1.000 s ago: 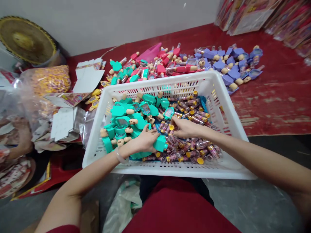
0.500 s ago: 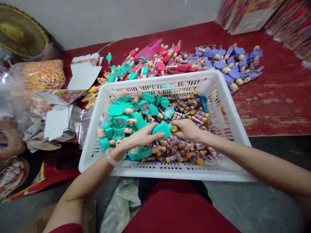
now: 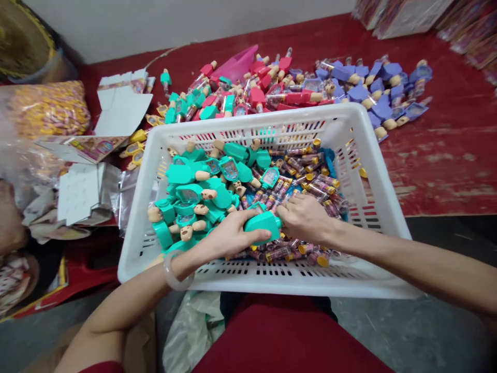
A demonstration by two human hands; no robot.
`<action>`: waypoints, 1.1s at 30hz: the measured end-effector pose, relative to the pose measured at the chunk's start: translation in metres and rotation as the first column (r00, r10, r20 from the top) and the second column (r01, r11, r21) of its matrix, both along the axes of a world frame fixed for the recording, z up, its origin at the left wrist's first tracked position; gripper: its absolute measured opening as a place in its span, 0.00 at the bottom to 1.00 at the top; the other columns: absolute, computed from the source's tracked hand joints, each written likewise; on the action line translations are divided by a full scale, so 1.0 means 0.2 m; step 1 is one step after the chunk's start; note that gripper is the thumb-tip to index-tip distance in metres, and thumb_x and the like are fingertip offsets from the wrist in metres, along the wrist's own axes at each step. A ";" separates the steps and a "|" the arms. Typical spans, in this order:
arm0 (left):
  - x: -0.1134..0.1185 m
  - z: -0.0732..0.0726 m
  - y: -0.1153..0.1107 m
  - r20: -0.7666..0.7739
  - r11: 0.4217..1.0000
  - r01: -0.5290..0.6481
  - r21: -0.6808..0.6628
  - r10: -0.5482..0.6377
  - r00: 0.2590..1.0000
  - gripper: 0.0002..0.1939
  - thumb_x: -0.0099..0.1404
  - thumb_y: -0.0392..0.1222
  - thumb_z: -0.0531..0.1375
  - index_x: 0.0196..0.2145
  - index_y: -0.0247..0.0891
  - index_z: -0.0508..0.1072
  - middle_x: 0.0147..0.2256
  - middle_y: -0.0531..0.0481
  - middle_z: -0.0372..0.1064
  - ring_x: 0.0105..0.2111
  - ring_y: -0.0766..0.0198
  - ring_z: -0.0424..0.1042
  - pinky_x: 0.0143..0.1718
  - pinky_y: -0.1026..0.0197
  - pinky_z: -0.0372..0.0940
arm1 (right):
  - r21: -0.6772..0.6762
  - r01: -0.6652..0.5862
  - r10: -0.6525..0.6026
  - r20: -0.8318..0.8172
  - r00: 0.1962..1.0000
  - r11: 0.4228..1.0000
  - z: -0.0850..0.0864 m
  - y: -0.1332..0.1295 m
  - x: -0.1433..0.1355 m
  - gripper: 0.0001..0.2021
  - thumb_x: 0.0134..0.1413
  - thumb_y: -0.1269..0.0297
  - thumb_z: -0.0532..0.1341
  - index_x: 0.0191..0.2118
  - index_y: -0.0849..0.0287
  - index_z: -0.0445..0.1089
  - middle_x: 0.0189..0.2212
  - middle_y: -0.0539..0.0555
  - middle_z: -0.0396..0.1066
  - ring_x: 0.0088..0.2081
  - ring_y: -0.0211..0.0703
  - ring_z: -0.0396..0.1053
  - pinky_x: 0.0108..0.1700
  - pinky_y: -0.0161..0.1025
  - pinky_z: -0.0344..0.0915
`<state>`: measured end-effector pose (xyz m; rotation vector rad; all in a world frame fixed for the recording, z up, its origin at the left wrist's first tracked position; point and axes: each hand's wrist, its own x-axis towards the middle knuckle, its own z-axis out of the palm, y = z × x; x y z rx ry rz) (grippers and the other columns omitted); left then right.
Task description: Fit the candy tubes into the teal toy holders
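Observation:
My left hand (image 3: 235, 230) is wrapped round a teal plastic toy case (image 3: 264, 227), its thumb lying along the near face. The case's narrow end points right, toward my right hand (image 3: 305, 216). That hand is closed in a fist-like grip at this end, on a small tube mostly hidden by the fingers. Both hands are over a white plastic basket (image 3: 267, 282). In its left part lie several teal cases with tan, face-printed tops (image 3: 186, 231). Loose clear tubes with yellow caps (image 3: 277, 253) fill the right part.
Behind the basket, red toys (image 3: 258, 97) and purple toys (image 3: 359, 92) are heaped on the red table (image 3: 438, 171). White cartons (image 3: 79, 191) and a bag of yellow-and-pink pieces (image 3: 50, 109) stand left. Part of another person's arm (image 3: 10, 217) shows at the left edge. Packaged goods (image 3: 411, 18) stand back right.
My right hand has turned over into a tighter fist, hiding the yellow cap seen before at its fingers. The teal case has tilted and dropped slightly. The camera view has shifted a little.

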<state>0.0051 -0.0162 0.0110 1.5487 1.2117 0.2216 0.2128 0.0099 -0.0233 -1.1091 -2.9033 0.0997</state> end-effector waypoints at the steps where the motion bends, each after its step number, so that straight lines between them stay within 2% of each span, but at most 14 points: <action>1: 0.00 0.00 0.01 0.055 0.988 -0.037 -0.148 0.046 0.997 0.21 0.57 0.57 0.61 0.38 0.37 0.71 0.27 0.54 0.64 0.23 0.69 0.61 0.22 0.67 0.56 | 0.018 -0.006 0.006 -0.004 1.000 1.000 0.01 -0.01 0.00 0.09 0.48 0.69 0.53 0.26 0.62 0.69 0.20 0.57 0.70 0.22 0.41 0.59 0.28 0.41 0.45; 4: 0.00 -0.01 0.03 0.188 0.857 -0.059 -0.511 0.179 0.966 0.21 0.54 0.56 0.64 0.35 0.35 0.70 0.23 0.56 0.62 0.16 0.74 0.56 0.15 0.68 0.51 | 0.045 -0.016 0.016 -0.003 1.000 0.999 0.03 -0.03 0.01 0.08 0.48 0.70 0.52 0.26 0.61 0.68 0.20 0.56 0.68 0.22 0.41 0.58 0.29 0.41 0.45; 7: 0.00 -0.01 0.04 0.289 0.755 0.011 -0.655 0.238 0.927 0.18 0.54 0.52 0.65 0.31 0.33 0.69 0.23 0.54 0.64 0.14 0.75 0.56 0.14 0.69 0.51 | 0.071 -0.037 0.038 -0.005 0.999 0.997 0.06 -0.04 0.02 0.08 0.48 0.71 0.52 0.25 0.61 0.68 0.20 0.56 0.68 0.22 0.41 0.57 0.29 0.42 0.44; 13: 0.01 0.02 0.05 0.277 0.732 0.037 -0.681 0.210 0.938 0.17 0.54 0.51 0.66 0.26 0.33 0.67 0.18 0.56 0.61 0.13 0.75 0.56 0.12 0.69 0.49 | 0.066 -0.018 0.015 0.038 0.999 0.998 0.11 -0.08 0.01 0.09 0.49 0.73 0.52 0.25 0.61 0.67 0.20 0.57 0.68 0.23 0.42 0.59 0.29 0.42 0.43; 16: 0.01 0.04 0.04 0.215 0.751 -0.024 -0.660 0.219 0.952 0.17 0.53 0.51 0.66 0.28 0.35 0.67 0.20 0.57 0.61 0.15 0.74 0.58 0.13 0.70 0.51 | 0.094 0.004 -0.009 0.049 0.999 0.996 0.13 -0.10 0.01 0.10 0.51 0.73 0.51 0.25 0.61 0.67 0.20 0.58 0.69 0.23 0.43 0.60 0.29 0.42 0.44; 18: 0.01 0.06 0.04 0.156 0.789 -0.067 -0.611 0.203 0.967 0.18 0.52 0.53 0.66 0.30 0.36 0.68 0.21 0.57 0.61 0.17 0.73 0.59 0.14 0.70 0.53 | 0.113 0.017 -0.023 0.053 0.998 0.993 0.15 -0.11 0.01 0.10 0.51 0.74 0.50 0.25 0.61 0.67 0.21 0.58 0.69 0.24 0.44 0.62 0.29 0.42 0.45; 21: 0.01 0.06 0.02 0.107 0.848 -0.063 -0.527 0.140 0.984 0.19 0.53 0.55 0.65 0.32 0.36 0.68 0.21 0.57 0.60 0.17 0.73 0.57 0.15 0.69 0.52 | 0.076 0.018 -0.024 0.077 0.997 0.997 0.14 -0.12 0.00 0.10 0.51 0.74 0.50 0.26 0.62 0.68 0.22 0.59 0.70 0.25 0.45 0.64 0.30 0.42 0.46; 25: 0.01 0.01 0.02 0.127 0.884 0.016 -0.467 0.050 0.991 0.20 0.56 0.57 0.62 0.32 0.36 0.68 0.19 0.57 0.57 0.15 0.73 0.54 0.14 0.67 0.48 | -0.072 0.022 -0.014 0.112 0.994 0.997 0.09 -0.11 0.00 0.08 0.50 0.72 0.53 0.29 0.64 0.70 0.23 0.60 0.72 0.25 0.45 0.65 0.29 0.40 0.48; 27: 0.01 -0.01 0.03 0.136 0.920 0.058 -0.387 -0.005 0.991 0.21 0.58 0.59 0.59 0.33 0.36 0.68 0.19 0.57 0.57 0.15 0.72 0.54 0.15 0.67 0.48 | -0.124 0.054 -0.040 0.115 0.993 0.991 0.05 -0.08 0.00 0.08 0.49 0.70 0.54 0.30 0.64 0.70 0.24 0.60 0.72 0.25 0.44 0.66 0.28 0.40 0.47; 28: 0.02 -0.02 0.03 0.123 0.950 0.075 -0.302 -0.039 0.992 0.21 0.59 0.59 0.58 0.33 0.36 0.68 0.19 0.57 0.58 0.16 0.71 0.56 0.16 0.67 0.49 | -0.135 0.066 -0.051 0.110 0.993 0.989 0.03 -0.06 0.00 0.08 0.48 0.69 0.55 0.30 0.64 0.70 0.24 0.60 0.73 0.25 0.44 0.66 0.28 0.39 0.47; 30: 0.03 -0.04 0.04 0.015 0.994 0.102 -0.037 -0.102 0.995 0.21 0.60 0.60 0.57 0.34 0.36 0.69 0.22 0.55 0.62 0.20 0.68 0.62 0.21 0.66 0.55 | -0.137 0.083 -0.071 0.091 0.993 0.987 0.01 -0.02 0.01 0.08 0.47 0.68 0.55 0.32 0.63 0.71 0.26 0.59 0.73 0.27 0.45 0.67 0.27 0.39 0.47; 31: 0.03 -0.04 0.03 -0.079 0.986 0.119 0.121 -0.110 0.991 0.21 0.61 0.59 0.57 0.35 0.37 0.69 0.25 0.52 0.65 0.24 0.65 0.65 0.25 0.65 0.58 | -0.136 0.105 -0.094 0.085 0.992 0.985 0.01 0.01 0.01 0.09 0.48 0.67 0.55 0.33 0.62 0.71 0.27 0.59 0.73 0.28 0.45 0.68 0.27 0.39 0.47; 33: 0.04 -0.05 0.02 -0.270 0.904 0.178 0.389 -0.074 0.960 0.19 0.63 0.56 0.56 0.41 0.37 0.69 0.33 0.47 0.71 0.33 0.58 0.70 0.33 0.61 0.62 | -0.184 0.174 -0.155 0.109 0.982 0.967 0.01 0.06 0.01 0.09 0.49 0.64 0.56 0.34 0.60 0.71 0.27 0.57 0.74 0.28 0.44 0.68 0.27 0.37 0.47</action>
